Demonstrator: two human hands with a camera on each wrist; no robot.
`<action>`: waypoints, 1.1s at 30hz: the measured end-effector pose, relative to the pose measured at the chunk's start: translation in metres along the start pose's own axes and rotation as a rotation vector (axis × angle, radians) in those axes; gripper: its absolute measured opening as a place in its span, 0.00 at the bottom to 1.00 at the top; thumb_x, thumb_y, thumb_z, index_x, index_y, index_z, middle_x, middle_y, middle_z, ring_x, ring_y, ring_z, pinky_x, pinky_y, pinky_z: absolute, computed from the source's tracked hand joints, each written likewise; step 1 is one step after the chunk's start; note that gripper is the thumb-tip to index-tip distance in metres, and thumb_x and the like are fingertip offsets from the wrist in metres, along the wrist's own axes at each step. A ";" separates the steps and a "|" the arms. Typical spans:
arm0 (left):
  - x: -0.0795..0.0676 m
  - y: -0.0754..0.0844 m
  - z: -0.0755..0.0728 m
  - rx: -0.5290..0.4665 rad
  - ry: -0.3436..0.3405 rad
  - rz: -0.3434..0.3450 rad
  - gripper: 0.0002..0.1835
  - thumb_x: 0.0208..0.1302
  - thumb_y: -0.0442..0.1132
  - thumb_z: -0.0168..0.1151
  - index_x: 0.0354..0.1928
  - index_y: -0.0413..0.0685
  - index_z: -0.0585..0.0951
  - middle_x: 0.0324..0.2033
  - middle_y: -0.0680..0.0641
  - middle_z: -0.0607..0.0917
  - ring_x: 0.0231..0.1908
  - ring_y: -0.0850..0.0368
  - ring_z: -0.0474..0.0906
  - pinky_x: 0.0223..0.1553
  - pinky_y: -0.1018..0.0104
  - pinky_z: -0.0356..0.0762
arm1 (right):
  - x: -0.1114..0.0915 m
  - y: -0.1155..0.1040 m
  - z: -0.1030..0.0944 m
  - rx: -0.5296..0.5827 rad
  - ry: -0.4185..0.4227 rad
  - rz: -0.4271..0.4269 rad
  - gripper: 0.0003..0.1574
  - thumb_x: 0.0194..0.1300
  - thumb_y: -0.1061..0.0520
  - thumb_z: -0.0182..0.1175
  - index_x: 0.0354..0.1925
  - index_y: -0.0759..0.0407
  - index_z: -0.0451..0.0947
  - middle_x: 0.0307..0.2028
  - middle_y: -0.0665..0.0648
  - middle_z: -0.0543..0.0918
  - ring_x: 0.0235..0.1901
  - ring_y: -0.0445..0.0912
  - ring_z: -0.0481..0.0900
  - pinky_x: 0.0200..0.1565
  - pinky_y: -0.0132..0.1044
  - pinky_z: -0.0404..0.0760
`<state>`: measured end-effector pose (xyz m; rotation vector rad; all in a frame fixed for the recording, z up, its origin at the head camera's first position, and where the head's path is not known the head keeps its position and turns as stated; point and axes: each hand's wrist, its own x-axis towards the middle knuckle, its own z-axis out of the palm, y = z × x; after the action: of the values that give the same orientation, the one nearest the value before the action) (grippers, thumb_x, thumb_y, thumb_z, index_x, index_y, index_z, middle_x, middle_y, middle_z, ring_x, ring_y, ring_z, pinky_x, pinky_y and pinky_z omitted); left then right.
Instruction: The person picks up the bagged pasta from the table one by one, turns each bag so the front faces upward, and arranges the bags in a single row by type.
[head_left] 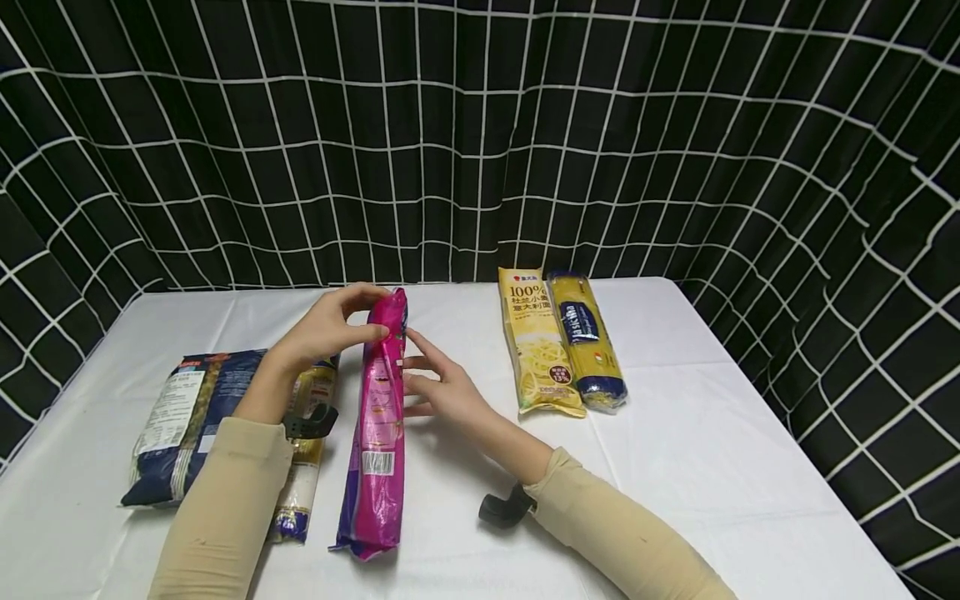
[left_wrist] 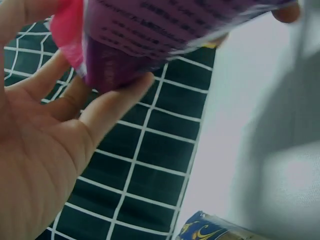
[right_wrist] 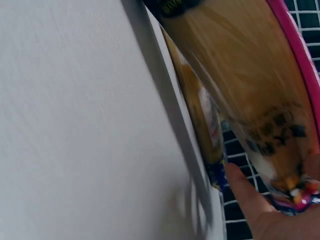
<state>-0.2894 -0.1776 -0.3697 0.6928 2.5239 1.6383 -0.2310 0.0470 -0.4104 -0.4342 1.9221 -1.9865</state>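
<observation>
A long pink and purple pasta packet [head_left: 381, 425] is turned up on its narrow edge on the white table, its barcode side facing up. My left hand [head_left: 327, 327] holds its far end, thumb on the near face and fingers over the top; in the left wrist view the hand [left_wrist: 55, 135] grips the purple corner. The fingers of my right hand [head_left: 450, 392] are extended and touch the packet's right side. In the right wrist view, the packet's clear side [right_wrist: 240, 65] shows yellowish pasta, with the right hand [right_wrist: 280, 222] at its far end.
Left of the packet lie a navy pasta bag [head_left: 180, 425] and a slim gold and blue packet [head_left: 300, 475], partly hidden by the left arm. At the right, a yellow pasta packet [head_left: 536, 350] lies beside a blue-banded spaghetti packet [head_left: 588, 342]. Black gridded cloth [head_left: 450, 142] hangs behind the table.
</observation>
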 end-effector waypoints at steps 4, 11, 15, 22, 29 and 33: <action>0.000 0.000 0.002 -0.048 0.003 0.037 0.29 0.68 0.31 0.65 0.69 0.35 0.72 0.67 0.34 0.75 0.71 0.39 0.67 0.67 0.43 0.72 | -0.002 0.005 0.005 0.086 -0.054 0.026 0.50 0.77 0.64 0.51 0.84 0.32 0.43 0.68 0.70 0.73 0.48 0.52 0.86 0.52 0.55 0.86; 0.001 0.004 0.006 -0.059 -0.042 0.018 0.31 0.72 0.37 0.61 0.75 0.39 0.68 0.71 0.36 0.71 0.75 0.39 0.61 0.70 0.37 0.66 | -0.002 0.006 0.004 0.147 -0.043 0.001 0.52 0.78 0.66 0.53 0.84 0.33 0.43 0.62 0.69 0.75 0.40 0.46 0.86 0.49 0.56 0.88; -0.001 0.012 0.006 0.015 -0.062 -0.040 0.35 0.74 0.43 0.61 0.79 0.44 0.64 0.73 0.36 0.70 0.73 0.37 0.64 0.67 0.34 0.69 | 0.000 0.003 -0.002 0.062 -0.008 -0.043 0.52 0.77 0.65 0.57 0.84 0.37 0.44 0.61 0.70 0.74 0.37 0.45 0.86 0.45 0.53 0.89; 0.000 0.022 0.014 -0.055 -0.131 -0.106 0.46 0.73 0.42 0.65 0.84 0.49 0.50 0.74 0.32 0.66 0.60 0.33 0.79 0.47 0.51 0.88 | 0.001 -0.009 -0.014 -0.132 0.045 -0.077 0.51 0.75 0.58 0.63 0.84 0.36 0.48 0.61 0.69 0.73 0.39 0.50 0.86 0.41 0.53 0.90; 0.001 0.027 0.015 -0.116 -0.090 -0.066 0.43 0.70 0.31 0.61 0.83 0.46 0.53 0.77 0.35 0.64 0.52 0.40 0.83 0.42 0.56 0.89 | -0.001 -0.012 -0.018 -0.202 0.081 -0.092 0.51 0.73 0.53 0.66 0.82 0.31 0.51 0.60 0.67 0.73 0.39 0.51 0.88 0.42 0.59 0.88; 0.002 0.024 0.012 -0.132 -0.070 -0.068 0.42 0.69 0.28 0.59 0.83 0.45 0.55 0.75 0.35 0.67 0.50 0.44 0.81 0.41 0.59 0.88 | 0.001 -0.008 -0.017 -0.183 0.095 -0.097 0.51 0.75 0.53 0.64 0.83 0.30 0.48 0.61 0.67 0.74 0.41 0.52 0.88 0.42 0.58 0.88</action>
<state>-0.2794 -0.1588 -0.3531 0.6323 2.3391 1.7079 -0.2400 0.0614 -0.4032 -0.4966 2.1921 -1.9290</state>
